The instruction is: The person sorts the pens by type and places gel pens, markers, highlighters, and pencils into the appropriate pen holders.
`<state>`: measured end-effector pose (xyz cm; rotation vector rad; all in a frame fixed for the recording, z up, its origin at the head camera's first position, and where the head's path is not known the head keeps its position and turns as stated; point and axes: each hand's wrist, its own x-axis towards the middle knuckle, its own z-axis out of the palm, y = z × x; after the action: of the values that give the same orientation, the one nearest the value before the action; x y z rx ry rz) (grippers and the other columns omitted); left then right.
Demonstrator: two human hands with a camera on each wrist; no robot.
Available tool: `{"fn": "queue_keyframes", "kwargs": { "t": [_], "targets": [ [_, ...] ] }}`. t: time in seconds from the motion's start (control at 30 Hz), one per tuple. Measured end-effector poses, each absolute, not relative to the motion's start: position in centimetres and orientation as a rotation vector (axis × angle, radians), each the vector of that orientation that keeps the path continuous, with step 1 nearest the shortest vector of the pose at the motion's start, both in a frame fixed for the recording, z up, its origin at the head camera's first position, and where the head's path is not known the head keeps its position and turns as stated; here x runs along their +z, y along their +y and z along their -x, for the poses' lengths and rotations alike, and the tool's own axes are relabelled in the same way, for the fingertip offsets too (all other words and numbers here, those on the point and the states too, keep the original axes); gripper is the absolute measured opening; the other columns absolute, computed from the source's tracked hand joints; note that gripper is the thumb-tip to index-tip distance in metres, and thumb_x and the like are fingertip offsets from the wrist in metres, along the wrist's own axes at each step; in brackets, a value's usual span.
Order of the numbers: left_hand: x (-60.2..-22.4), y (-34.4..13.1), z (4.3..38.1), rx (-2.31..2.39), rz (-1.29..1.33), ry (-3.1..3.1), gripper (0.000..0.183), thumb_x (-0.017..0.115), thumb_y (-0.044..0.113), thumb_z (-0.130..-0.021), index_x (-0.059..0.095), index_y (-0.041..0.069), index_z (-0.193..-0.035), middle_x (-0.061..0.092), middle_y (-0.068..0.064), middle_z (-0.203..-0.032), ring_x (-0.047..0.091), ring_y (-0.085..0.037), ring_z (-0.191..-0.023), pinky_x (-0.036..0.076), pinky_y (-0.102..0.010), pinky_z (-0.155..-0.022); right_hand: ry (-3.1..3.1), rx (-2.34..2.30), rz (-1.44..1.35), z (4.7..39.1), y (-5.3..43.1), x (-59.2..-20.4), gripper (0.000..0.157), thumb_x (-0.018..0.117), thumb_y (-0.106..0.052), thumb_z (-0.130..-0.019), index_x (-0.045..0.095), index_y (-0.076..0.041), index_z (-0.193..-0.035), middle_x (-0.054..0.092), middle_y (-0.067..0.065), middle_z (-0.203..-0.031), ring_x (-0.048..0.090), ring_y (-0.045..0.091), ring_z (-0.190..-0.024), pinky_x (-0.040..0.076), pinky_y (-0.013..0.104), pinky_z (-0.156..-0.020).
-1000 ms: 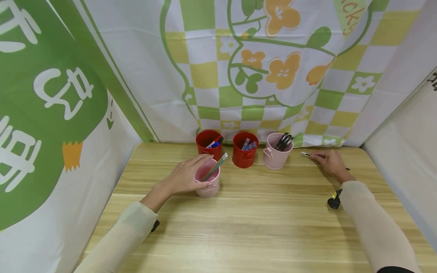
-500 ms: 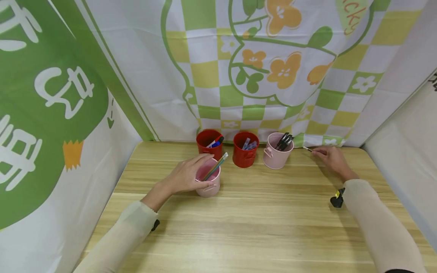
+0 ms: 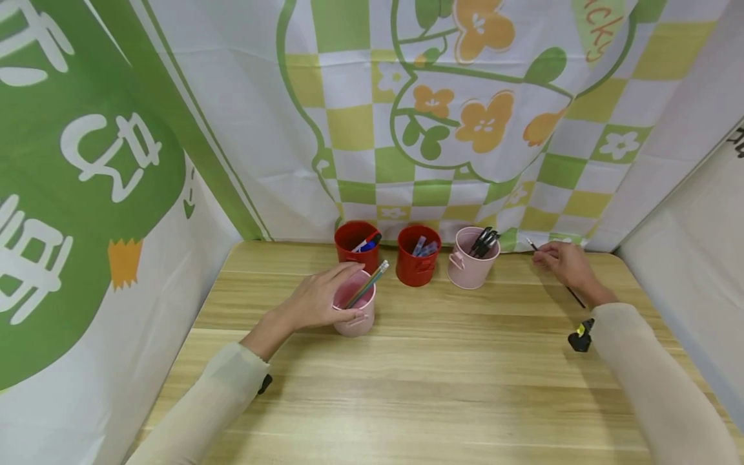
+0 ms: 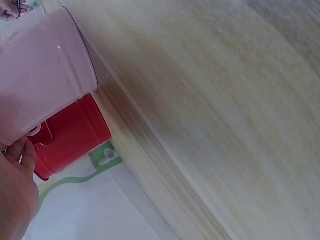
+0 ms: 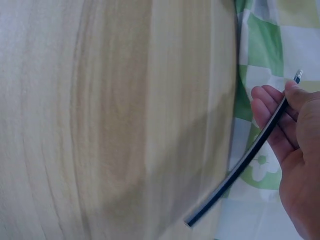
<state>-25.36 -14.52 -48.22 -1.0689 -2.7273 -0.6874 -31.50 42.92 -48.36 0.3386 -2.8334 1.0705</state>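
Note:
My left hand point(image 3: 316, 298) grips a pink bucket point(image 3: 356, 328) at its rim, thumb on the near side and fingers across the far side. Two pencils point(image 3: 367, 284) lean inside it, eraser ends up. In the left wrist view the bucket's wall point(image 4: 45, 75) fills the upper left. Off to the right, my right hand point(image 3: 565, 265) pinches a dark pencil point(image 5: 247, 156) near its silver eraser end, between thumb and fingers. The pencil slants, its other end pointing back toward the wrist. That end appears flat in the right wrist view.
Behind stand a red bucket point(image 3: 349, 234) with markers, another red bucket point(image 3: 414, 274) holding pale translucent items, and a pink bucket point(image 3: 467, 276) with black pens. A printed cloth point(image 3: 349, 129) hangs along the wooden table's point(image 3: 436, 387) back edge.
My right hand has shifted slightly right and back, turning the pencil to a steeper slant so more of its lower end shows. The left hand and its bucket have stayed in place.

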Motion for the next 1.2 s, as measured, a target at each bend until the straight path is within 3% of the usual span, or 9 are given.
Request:
{"fn": "queue_keyframes", "kwargs": {
  "t": [0.17,0.27,0.5,0.63,0.77,0.97,1.2],
  "targets": [
    [-48.2,-14.5,25.4,-0.686,1.073,-2.721,0.095,0.079,0.063,-0.083,0.047,0.017,-0.16,0.053,-0.003,-0.158,0.063,-0.031,-0.132,0.055,-0.056,-0.102,-2.801,1.336,-0.276,31.4,42.7,-47.6,0.029,0.052,0.001,-0.11,0.057,0.027,-0.12,0.068,0.045,-0.109,0.075,0.004,-0.079,0.063,0.028,-0.074],
    [-48.2,-14.5,25.4,-0.685,1.073,-2.725,0.095,0.079,0.064,-0.083,0.047,0.017,-0.16,0.053,-0.003,-0.157,0.063,-0.031,-0.132,0.055,-0.056,-0.101,-2.786,1.408,-0.245,31.5,42.6,-47.5,0.031,0.05,0.0,-0.11,0.053,0.029,-0.122,0.066,0.047,-0.112,0.072,-0.003,-0.077,0.063,0.026,-0.074],
    [-48.2,-14.5,25.4,-0.679,1.071,-2.727,0.094,0.078,0.063,-0.084,0.048,0.016,-0.159,0.054,-0.004,-0.157,0.063,-0.031,-0.132,0.056,-0.056,-0.1,-2.773,1.28,-0.152,31.5,42.9,-47.2,0.03,0.057,-0.004,-0.107,0.059,0.025,-0.116,0.076,0.03,-0.098,0.065,-0.015,-0.07,0.052,0.007,-0.071],
    [-48.2,-14.5,25.4,-0.681,1.067,-2.734,0.095,0.079,0.063,-0.083,0.047,0.017,-0.16,0.053,-0.004,-0.158,0.062,-0.031,-0.133,0.055,-0.057,-0.101,-2.528,1.81,-0.136,31.2,42.9,-46.6,0.021,0.053,0.01,-0.103,0.05,0.028,-0.112,0.08,0.016,-0.085,0.075,0.0,-0.073,0.06,0.018,-0.073],
    [-48.1,-14.5,25.4,-0.684,1.068,-2.729,0.095,0.079,0.063,-0.083,0.047,0.017,-0.16,0.053,-0.004,-0.158,0.062,-0.031,-0.133,0.054,-0.057,-0.102,-2.267,2.17,-0.112,30.8,42.9,-46.0,0.011,0.051,0.017,-0.102,0.047,0.025,-0.109,0.08,0.007,-0.083,0.079,0.013,-0.077,0.062,0.026,-0.075],
    [-48.2,-14.5,25.4,-0.686,1.076,-2.724,0.094,0.079,0.062,-0.084,0.047,0.016,-0.16,0.053,-0.004,-0.158,0.062,-0.032,-0.133,0.054,-0.058,-0.102,-2.186,2.218,-0.067,30.2,42.9,-45.1,0.012,0.054,0.013,-0.104,0.046,0.019,-0.111,0.081,0.006,-0.086,0.08,0.014,-0.079,0.061,0.027,-0.077],
    [-48.2,-14.5,25.4,-0.685,1.063,-2.744,0.095,0.078,0.064,-0.083,0.047,0.017,-0.16,0.052,-0.004,-0.159,0.061,-0.033,-0.134,0.054,-0.058,-0.102,-1.825,2.446,-0.107,29.5,42.7,-44.6,0.01,0.051,0.015,-0.104,0.044,0.013,-0.111,0.08,0.018,-0.093,0.081,0.023,-0.087,0.061,0.033,-0.084]
  ]
}}
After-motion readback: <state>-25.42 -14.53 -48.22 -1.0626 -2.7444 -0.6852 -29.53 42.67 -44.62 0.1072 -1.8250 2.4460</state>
